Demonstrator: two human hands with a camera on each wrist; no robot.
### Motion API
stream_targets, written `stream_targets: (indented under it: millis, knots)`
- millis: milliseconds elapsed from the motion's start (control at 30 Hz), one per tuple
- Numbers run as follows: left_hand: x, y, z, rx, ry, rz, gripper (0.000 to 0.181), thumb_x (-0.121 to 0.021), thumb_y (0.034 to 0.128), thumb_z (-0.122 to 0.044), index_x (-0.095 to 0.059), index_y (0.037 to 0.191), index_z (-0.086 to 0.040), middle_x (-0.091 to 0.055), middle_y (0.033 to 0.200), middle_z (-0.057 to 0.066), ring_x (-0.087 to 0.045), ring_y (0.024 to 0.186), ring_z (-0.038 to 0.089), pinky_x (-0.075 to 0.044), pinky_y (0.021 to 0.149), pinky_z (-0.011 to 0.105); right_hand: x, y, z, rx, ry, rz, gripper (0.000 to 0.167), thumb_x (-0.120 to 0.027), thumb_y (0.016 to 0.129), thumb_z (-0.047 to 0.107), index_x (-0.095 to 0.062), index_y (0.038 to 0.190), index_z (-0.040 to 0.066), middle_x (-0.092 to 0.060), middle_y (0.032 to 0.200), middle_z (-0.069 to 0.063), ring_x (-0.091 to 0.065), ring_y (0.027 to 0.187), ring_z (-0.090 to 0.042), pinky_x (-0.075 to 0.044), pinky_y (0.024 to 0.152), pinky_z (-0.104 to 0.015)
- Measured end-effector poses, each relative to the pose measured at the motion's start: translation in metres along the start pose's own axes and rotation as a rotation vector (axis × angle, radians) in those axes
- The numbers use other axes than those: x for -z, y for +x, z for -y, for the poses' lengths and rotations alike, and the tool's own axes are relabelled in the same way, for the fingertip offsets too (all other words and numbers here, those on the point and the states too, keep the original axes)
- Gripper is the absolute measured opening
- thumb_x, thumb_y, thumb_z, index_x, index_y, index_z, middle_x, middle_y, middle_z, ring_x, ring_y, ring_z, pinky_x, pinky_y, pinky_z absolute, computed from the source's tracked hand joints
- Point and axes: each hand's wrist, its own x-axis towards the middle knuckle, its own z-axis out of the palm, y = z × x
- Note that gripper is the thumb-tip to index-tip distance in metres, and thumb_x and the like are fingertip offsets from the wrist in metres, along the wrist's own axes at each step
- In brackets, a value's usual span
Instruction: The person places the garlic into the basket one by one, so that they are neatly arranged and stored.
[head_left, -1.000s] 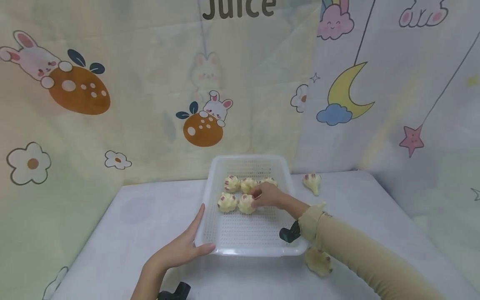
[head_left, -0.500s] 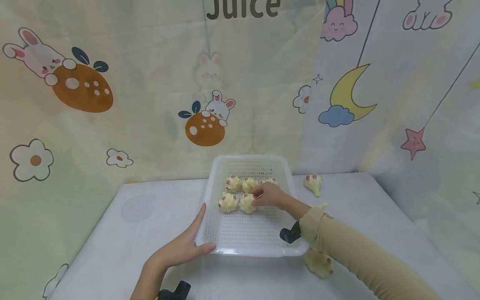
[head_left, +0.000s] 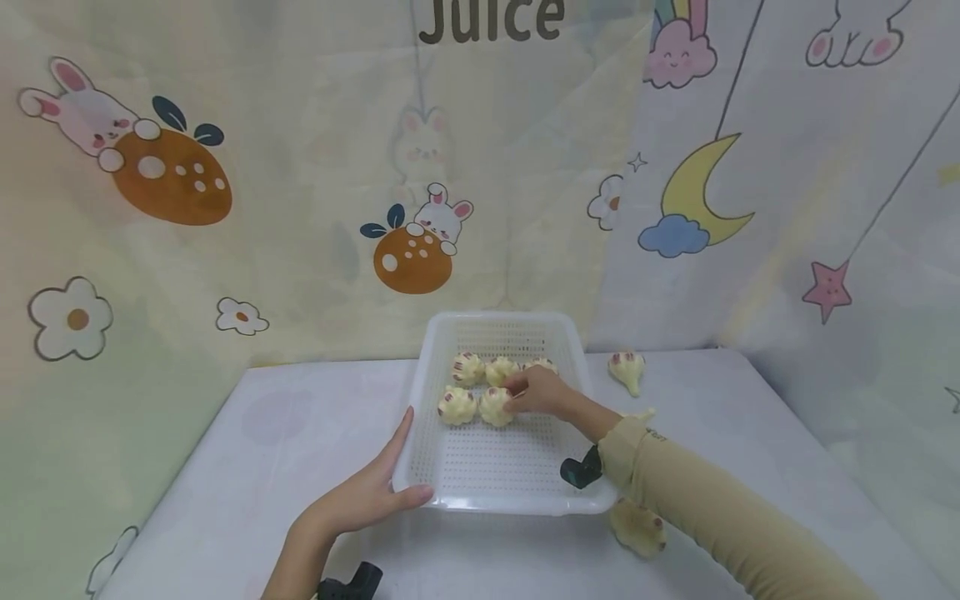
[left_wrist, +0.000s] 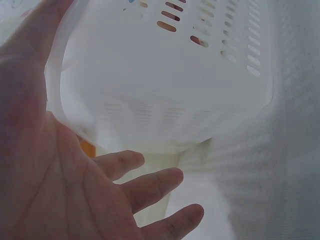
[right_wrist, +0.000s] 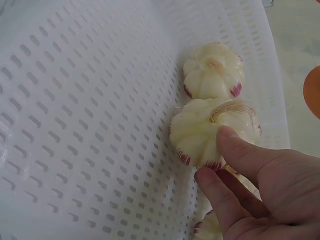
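Observation:
A white perforated plastic basket [head_left: 502, 502] holds several garlic bulbs in two rows, pale with purple streaks. My right hand [head_left: 542, 392] pinches the right-hand garlic bulb [right_wrist: 195, 132] of the near row between thumb and fingers. Beside it sits another garlic bulb [head_left: 457, 406]. Behind them are two more bulbs, a left one [head_left: 468, 368] and a middle one [head_left: 502, 371], and a third bulb [head_left: 542, 364] is partly hidden by the hand. At the basket's near left corner, my left hand [head_left: 360, 498] touches the rim with spread fingers, which look straight in the left wrist view.
On the white table [head_left: 300, 433], a garlic bulb [head_left: 627, 372] lies right of the basket at the back. Another bulb [head_left: 637, 527] lies near the front right, partly under the sleeve [head_left: 720, 492]. A cartoon-printed curtain [head_left: 315, 208] hangs behind the table.
The head view has shifted slightly. Both hands, the basket and the bulbs keep their places relative to one another.

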Motion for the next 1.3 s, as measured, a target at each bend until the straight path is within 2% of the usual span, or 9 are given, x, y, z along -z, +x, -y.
stream_targets:
  millis: [267, 567, 767, 933, 1033, 1167, 1300]
  knots:
    - [-0.001, 0.001, 0.002, 0.004, -0.002, 0.001, 0.106, -0.067, 0.086, -0.035, 0.016, 0.151, -0.028, 0.009, 0.161, 0.004, -0.004, 0.147, 0.028, -0.015, 0.115, 0.053, 0.0, 0.001, -0.004, -0.003, 0.016, -0.009, 0.036, -0.076, 0.078, 0.01, -0.068, 0.112, 0.001, -0.071, 0.104, -0.012, -0.066, 0.097, -0.022, -0.055, 0.077, -0.029]
    - [-0.001, 0.002, 0.001, 0.003, -0.01, 0.001, 0.105, -0.067, 0.0859, -0.035, 0.015, 0.151, -0.029, 0.009, 0.161, 0.004, -0.005, 0.147, 0.029, -0.015, 0.115, 0.054, 0.0, 0.002, -0.005, -0.04, -0.006, -0.031, 0.035, -0.078, 0.077, 0.017, -0.071, 0.109, 0.006, -0.072, 0.103, -0.007, -0.066, 0.094, -0.018, -0.054, 0.077, -0.03]
    - [-0.002, 0.002, 0.002, 0.014, -0.007, -0.009, 0.105, -0.068, 0.0859, -0.036, 0.015, 0.151, -0.029, 0.009, 0.161, 0.004, -0.004, 0.147, 0.03, -0.014, 0.115, 0.054, 0.004, 0.001, -0.002, -0.015, -0.035, -0.06, 0.034, -0.078, 0.078, 0.021, -0.072, 0.108, 0.006, -0.072, 0.105, -0.01, -0.065, 0.1, -0.024, -0.053, 0.084, -0.034]
    - [-0.004, 0.002, 0.002, 0.028, -0.011, -0.004, 0.104, -0.067, 0.0863, -0.037, 0.015, 0.151, -0.031, 0.008, 0.161, 0.004, -0.005, 0.147, 0.031, -0.015, 0.114, 0.055, 0.008, -0.001, -0.002, -0.057, 0.006, -0.074, 0.037, -0.076, 0.08, 0.024, -0.069, 0.112, 0.006, -0.069, 0.113, -0.011, -0.063, 0.106, -0.026, -0.051, 0.09, -0.038]
    - [-0.006, 0.002, 0.003, 0.029, -0.008, -0.002, 0.104, -0.067, 0.0864, -0.037, 0.015, 0.151, -0.031, 0.008, 0.161, 0.005, -0.006, 0.147, 0.031, -0.016, 0.114, 0.055, 0.014, -0.005, 0.001, -0.081, 0.032, -0.07, 0.04, -0.074, 0.082, 0.027, -0.068, 0.116, 0.007, -0.067, 0.119, -0.01, -0.061, 0.11, -0.026, -0.049, 0.094, -0.041]
    - [-0.006, 0.002, 0.003, 0.037, 0.011, -0.011, 0.105, -0.067, 0.0858, -0.039, 0.014, 0.151, -0.031, 0.007, 0.161, 0.005, -0.007, 0.147, 0.032, -0.017, 0.114, 0.056, 0.03, -0.012, 0.009, -0.069, 0.07, -0.049, 0.046, -0.071, 0.085, 0.033, -0.064, 0.123, 0.008, -0.063, 0.127, -0.008, -0.058, 0.118, -0.027, -0.047, 0.097, -0.042]
    - [-0.004, 0.002, 0.003, 0.043, 0.027, -0.017, 0.105, -0.067, 0.0857, -0.04, 0.015, 0.151, -0.031, 0.007, 0.161, 0.005, -0.006, 0.147, 0.033, -0.018, 0.113, 0.057, 0.05, -0.021, 0.013, -0.052, 0.163, -0.049, 0.048, -0.069, 0.087, 0.035, -0.061, 0.128, 0.011, -0.061, 0.129, -0.008, -0.057, 0.119, -0.027, -0.048, 0.096, -0.04]
